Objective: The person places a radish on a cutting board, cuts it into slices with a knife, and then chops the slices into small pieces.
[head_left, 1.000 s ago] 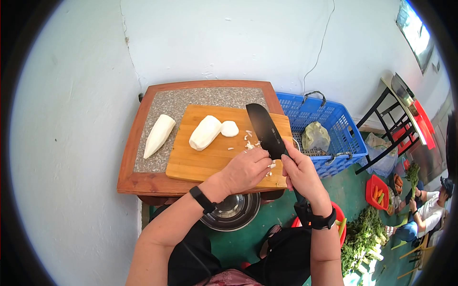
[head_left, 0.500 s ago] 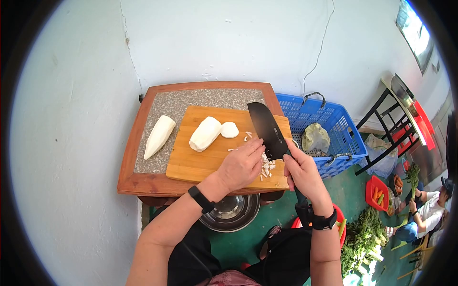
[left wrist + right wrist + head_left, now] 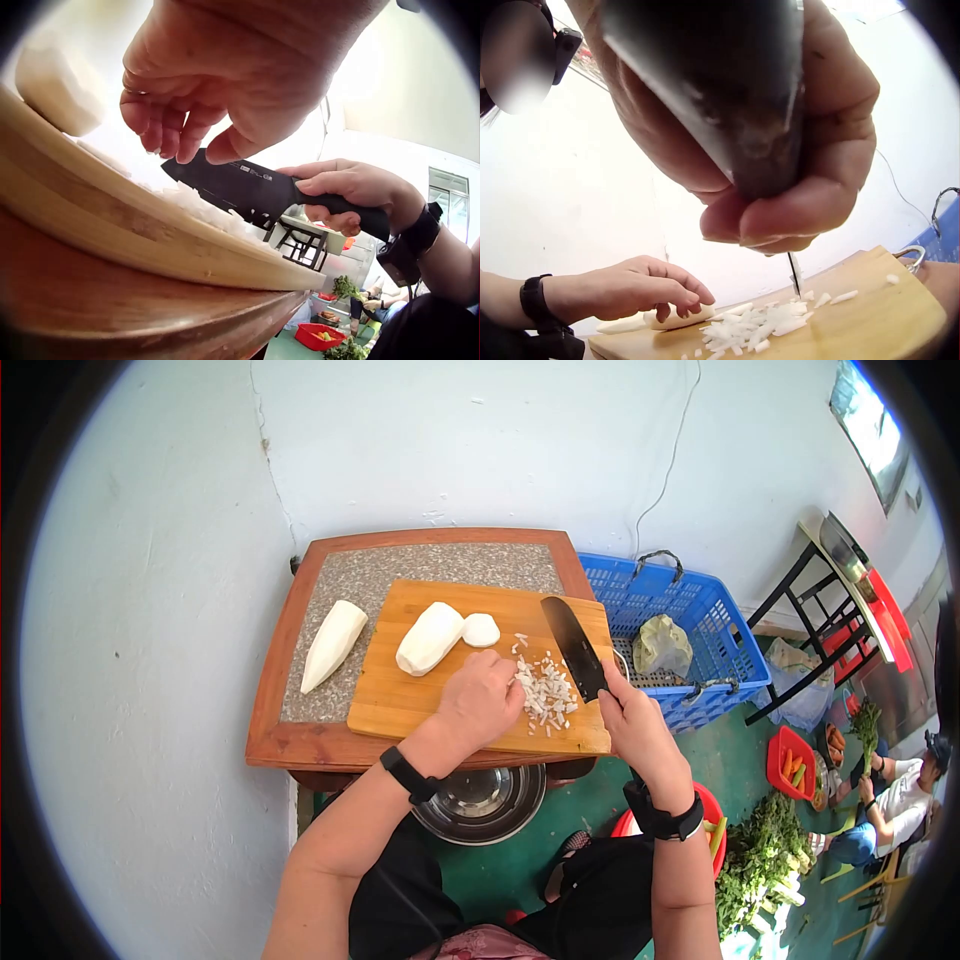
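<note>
My right hand (image 3: 645, 735) grips a black kitchen knife (image 3: 573, 645) by its handle. The blade stands edge-down at the right side of a pile of chopped white pieces (image 3: 545, 695) on the wooden cutting board (image 3: 400, 705). On the pile's left side is my left hand (image 3: 482, 700), its fingers loosely bent and pointing down, their tips near the pieces. In the left wrist view, a small white bit (image 3: 157, 151) shows at those fingertips. Behind that hand lie a thick piece of peeled white radish (image 3: 430, 640) and a round cut end (image 3: 481, 630).
Another peeled white radish (image 3: 334, 647) lies on the table's stone top (image 3: 350, 575), left of the board. A blue basket (image 3: 715, 620) with a plastic bag stands to the right. Below the table edge is a metal basin (image 3: 480, 815). Greens (image 3: 760, 850) and a seated person (image 3: 895, 810) are farther right.
My left hand has come off the blade and moved left, uncovering the chopped pile. The knife has shifted slightly right, and the pieces now lie heaped between hand and blade.
</note>
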### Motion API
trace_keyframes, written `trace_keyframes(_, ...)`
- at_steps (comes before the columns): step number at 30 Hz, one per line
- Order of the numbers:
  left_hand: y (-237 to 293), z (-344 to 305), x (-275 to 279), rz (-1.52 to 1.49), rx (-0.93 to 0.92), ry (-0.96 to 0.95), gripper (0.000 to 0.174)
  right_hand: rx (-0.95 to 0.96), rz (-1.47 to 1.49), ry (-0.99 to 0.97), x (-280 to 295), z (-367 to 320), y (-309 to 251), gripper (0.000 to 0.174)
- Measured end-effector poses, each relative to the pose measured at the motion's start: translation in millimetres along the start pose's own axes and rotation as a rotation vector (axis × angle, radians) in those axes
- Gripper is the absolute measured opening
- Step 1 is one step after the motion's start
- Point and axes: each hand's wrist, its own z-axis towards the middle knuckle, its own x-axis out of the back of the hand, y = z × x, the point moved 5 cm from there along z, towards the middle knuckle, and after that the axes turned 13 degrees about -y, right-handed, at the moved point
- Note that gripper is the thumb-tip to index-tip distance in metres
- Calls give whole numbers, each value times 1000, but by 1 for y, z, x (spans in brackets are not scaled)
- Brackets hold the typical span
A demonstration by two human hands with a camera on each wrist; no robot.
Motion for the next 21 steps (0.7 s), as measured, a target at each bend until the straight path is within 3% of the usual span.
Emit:
trace_keyframes(3, -6, -1, 1, -40, 74, -26, 18, 10, -8, 23, 2, -3, -12, 41)
trace_keyframes(9, -14, -1, 5, -44, 94, -43, 23, 310, -158, 84, -17, -12, -35, 38)
trace_keyframes(10, -14, -1, 7, -53, 84, -17, 24, 222, -119, 21, -18, -15, -39, 37)
trace_keyframes(15, -8, 14, 22, -67, -48, 159, 29, 354, -173, 46, -20, -21, -44, 36)
trace_keyframes(16, -5, 18, 26, 6, -102, 151, 29, 389, -184, 57, -19, -21, -44, 36)
trace_keyframes(18, 1, 29, 31, 149, -211, 132, 30, 256, -94, -36, -15, -22, -43, 37)
trace_keyframes(19, -3, 35, 29, 116, -232, 53, 29, 186, -48, -81, -14, -23, -41, 37)
trace_keyframes(21, -14, 44, 20, 50, -278, -113, 28, 250, -166, -86, -7, -20, -35, 38)
